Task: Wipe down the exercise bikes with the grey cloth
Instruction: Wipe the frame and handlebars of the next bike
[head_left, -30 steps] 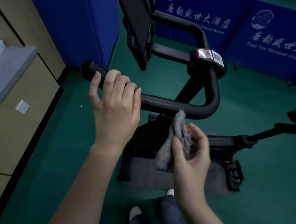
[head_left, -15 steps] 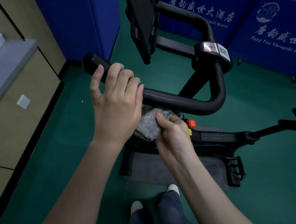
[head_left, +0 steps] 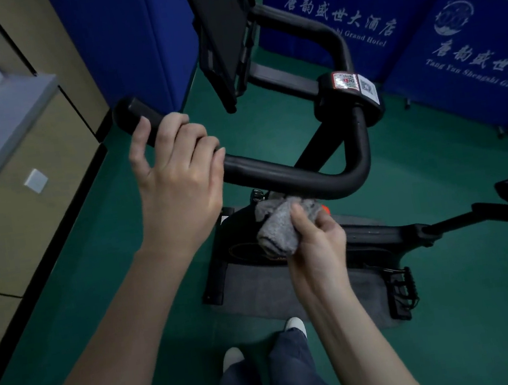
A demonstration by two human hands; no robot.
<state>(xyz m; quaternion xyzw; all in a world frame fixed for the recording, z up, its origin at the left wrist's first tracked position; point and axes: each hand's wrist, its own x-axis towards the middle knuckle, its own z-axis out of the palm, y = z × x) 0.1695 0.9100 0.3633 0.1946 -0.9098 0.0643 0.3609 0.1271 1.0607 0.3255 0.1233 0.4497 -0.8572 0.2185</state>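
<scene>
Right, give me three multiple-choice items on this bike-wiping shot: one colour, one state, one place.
1. The floor is: A. red; B. green; C. white.
2. The left hand: A. grips the handlebar; B. lies flat on the floor; C. hangs idle.
3. The grey cloth is: A. on the floor; B. in the left hand; C. in the right hand, just under the handlebar's bend.

Answers:
1 B, the surface underfoot is green throughout.
2 A, its fingers curl over the handlebar.
3 C, the right hand's thumb and fingers bunch it below the bend.
</scene>
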